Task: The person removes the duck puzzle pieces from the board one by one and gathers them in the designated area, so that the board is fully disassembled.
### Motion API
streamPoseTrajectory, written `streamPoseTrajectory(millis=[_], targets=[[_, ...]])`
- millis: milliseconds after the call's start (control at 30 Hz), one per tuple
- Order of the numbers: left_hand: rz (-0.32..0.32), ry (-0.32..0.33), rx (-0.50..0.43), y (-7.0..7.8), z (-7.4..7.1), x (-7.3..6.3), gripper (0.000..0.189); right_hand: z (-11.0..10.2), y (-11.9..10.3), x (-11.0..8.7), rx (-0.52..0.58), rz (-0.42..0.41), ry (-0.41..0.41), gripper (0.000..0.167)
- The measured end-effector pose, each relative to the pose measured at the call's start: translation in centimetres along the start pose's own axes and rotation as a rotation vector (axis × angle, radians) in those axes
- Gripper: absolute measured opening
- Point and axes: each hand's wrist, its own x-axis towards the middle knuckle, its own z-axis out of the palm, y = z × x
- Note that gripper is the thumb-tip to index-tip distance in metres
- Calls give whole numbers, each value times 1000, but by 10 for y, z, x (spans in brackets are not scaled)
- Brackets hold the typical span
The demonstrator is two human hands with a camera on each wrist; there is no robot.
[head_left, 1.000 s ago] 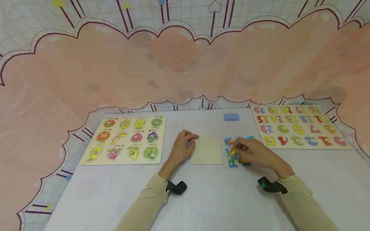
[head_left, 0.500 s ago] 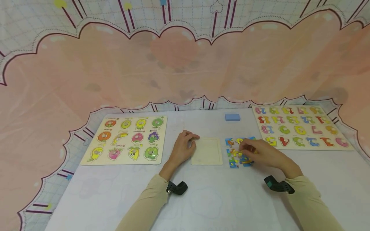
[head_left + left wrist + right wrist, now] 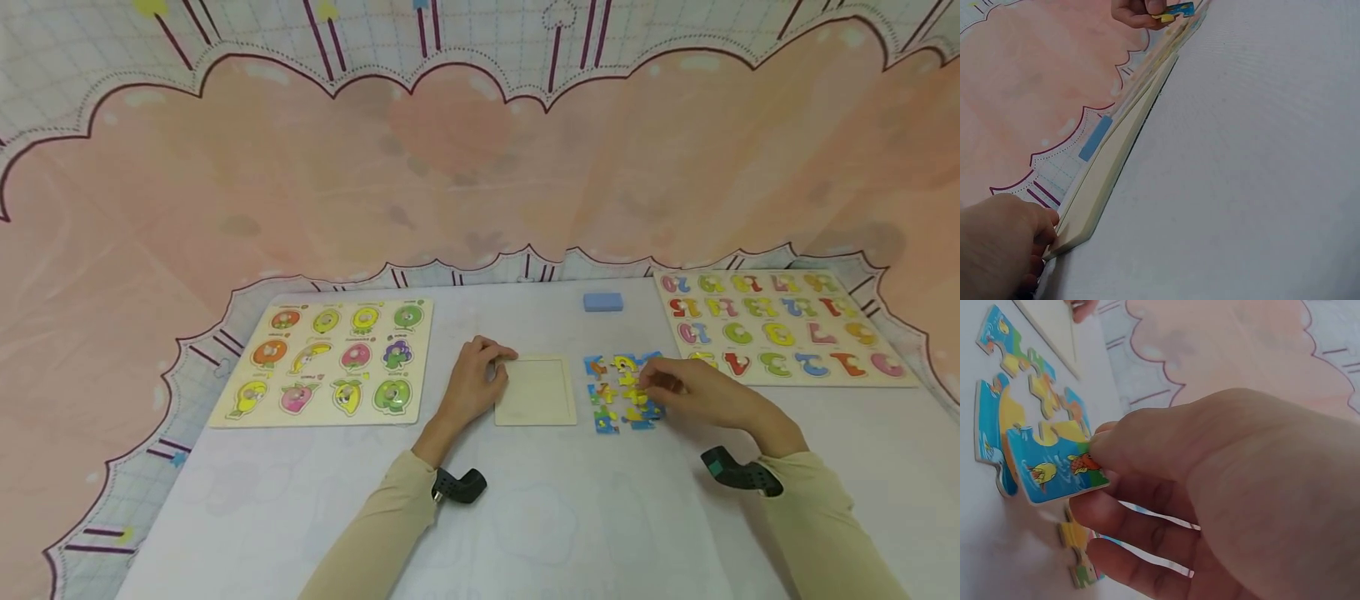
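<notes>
My left hand [image 3: 480, 371] holds the pale wooden puzzle tray [image 3: 534, 392] at its left edge and far corner. In the left wrist view, its fingertips [image 3: 1050, 228] lie curled at the end of the tray. Between thumb and fingers my right hand [image 3: 690, 392] pinches a blue and yellow jigsaw piece [image 3: 1057, 462] with small fish printed on it. This piece is tilted and overlaps the other jigsaw pieces [image 3: 626, 396], which lie loosely grouped just right of the tray. Part of that group is hidden behind the right hand.
A board of fruit pictures [image 3: 322, 362] lies left of the tray. At the far right is a number board [image 3: 780, 329]. A small blue block [image 3: 603, 302] sits beyond the jigsaw pieces, near the table's back edge.
My right hand has shifted right across the jigsaw pieces, uncovering more of them. The left hand has stayed on the tray.
</notes>
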Motion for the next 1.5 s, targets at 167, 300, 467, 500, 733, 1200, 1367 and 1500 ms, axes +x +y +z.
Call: streamPoseTrajectory(millis=[167, 300, 467, 500, 733, 1200, 1367, 1500], targets=[[-7, 1, 2, 0, 0, -1, 23, -4, 1, -3, 3, 10, -16, 7], [-7, 2, 9, -1, 0, -1, 23, -7, 3, -6, 17, 26, -30, 8], [-10, -1, 10, -1, 0, -1, 23, -11, 5, -8, 32, 53, -52, 9], [-12, -2, 9, -1, 0, -1, 23, -11, 6, -9, 34, 56, -55, 9], [-7, -2, 16, -1, 1, 0, 23, -12, 10, -10, 24, 57, -64, 7], [0, -9, 11, 0, 0, 0, 23, -12, 16, -11, 28, 105, -105, 8], [-3, -11, 8, 1, -1, 0, 23, -11, 18, -11, 29, 101, -103, 8], [-13, -18, 12, 0, 0, 0, 22, -11, 18, -11, 32, 110, -99, 9]])
